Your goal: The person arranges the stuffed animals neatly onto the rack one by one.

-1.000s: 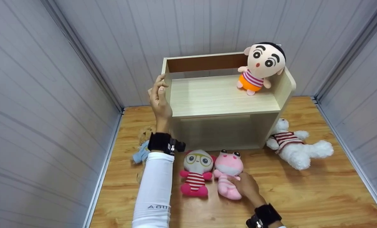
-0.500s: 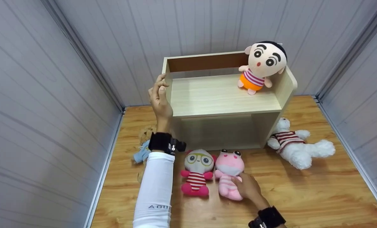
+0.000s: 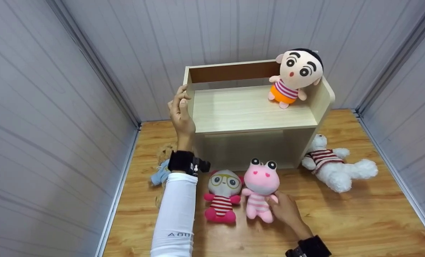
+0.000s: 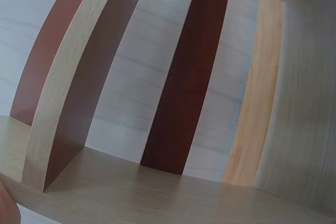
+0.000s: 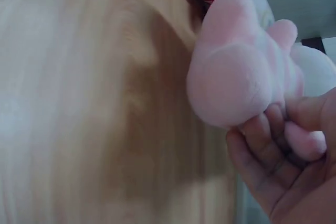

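My right hand (image 3: 285, 210) pinches a pink frog plush toy (image 3: 260, 178) by its side, thumb across the striped belly. In the right wrist view the fingers curl behind the frog's body (image 5: 231, 82), its legs toward the camera and a shadow on the floor beside it. My left hand (image 3: 181, 116) holds the left side panel of a pale wooden shelf unit (image 3: 251, 110), fingers bent at its front edge. Only a bit of that hand (image 4: 8, 208) shows in the left wrist view, below the panel. A panda plush toy (image 3: 222, 196) with yellow glasses lies left of the frog.
A boy doll (image 3: 284, 89) in orange shorts sits on the shelf's upper right. A white plush toy (image 3: 330, 167) in a striped shirt lies on the wooden floor (image 3: 369, 221), right of the shelf. A brown bear (image 3: 160, 173) in blue is partly behind my left arm. Grey walls stand around.
My right hand has lifted the frog from lying back on the floor to a more upright pose, its head now higher. The left hand stays at the shelf panel.
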Demonstrator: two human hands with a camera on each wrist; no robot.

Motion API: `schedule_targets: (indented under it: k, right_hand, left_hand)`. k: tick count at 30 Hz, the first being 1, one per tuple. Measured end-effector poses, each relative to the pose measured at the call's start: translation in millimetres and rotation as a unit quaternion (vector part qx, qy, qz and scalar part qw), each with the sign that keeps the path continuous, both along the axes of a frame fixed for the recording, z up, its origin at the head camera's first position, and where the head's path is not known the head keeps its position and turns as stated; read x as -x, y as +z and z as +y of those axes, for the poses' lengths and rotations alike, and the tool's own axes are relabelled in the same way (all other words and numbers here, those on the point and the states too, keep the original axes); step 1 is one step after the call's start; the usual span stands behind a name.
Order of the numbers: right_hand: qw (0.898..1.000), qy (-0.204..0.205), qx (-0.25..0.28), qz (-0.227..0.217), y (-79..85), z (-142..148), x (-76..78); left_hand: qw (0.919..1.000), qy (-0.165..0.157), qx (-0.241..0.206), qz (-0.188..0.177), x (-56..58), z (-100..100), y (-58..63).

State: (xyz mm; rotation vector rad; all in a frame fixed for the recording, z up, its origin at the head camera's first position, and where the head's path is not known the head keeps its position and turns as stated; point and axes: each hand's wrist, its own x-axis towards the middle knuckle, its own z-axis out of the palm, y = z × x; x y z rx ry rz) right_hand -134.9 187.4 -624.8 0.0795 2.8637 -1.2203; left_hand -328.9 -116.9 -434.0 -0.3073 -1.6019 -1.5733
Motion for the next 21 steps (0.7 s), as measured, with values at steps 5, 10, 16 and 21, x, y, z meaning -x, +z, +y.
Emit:
schedule_targets:
  k: [5,10,16,21]
  right_hand:
    - [0.999,0.0,0.039,0.02,28.3,0.1,4.3]
    - [0.995,0.0,0.076,0.069,64.0,-1.1,8.0]
    - [0.985,0.0,0.131,0.113,105.3,-2.8,16.5]
    - [0.981,-0.015,0.112,0.16,136.8,-2.8,28.6]
  left_hand:
    - [1.0,0.004,-0.003,-0.003,-3.2,3.0,3.4]
    - [1.0,-0.004,-0.001,0.0,-17.3,9.2,17.1]
    - [0.9999,-0.004,-0.011,-0.011,-14.8,9.0,15.5]
    - [0.9998,-0.005,-0.019,-0.009,-2.1,3.7,2.9]
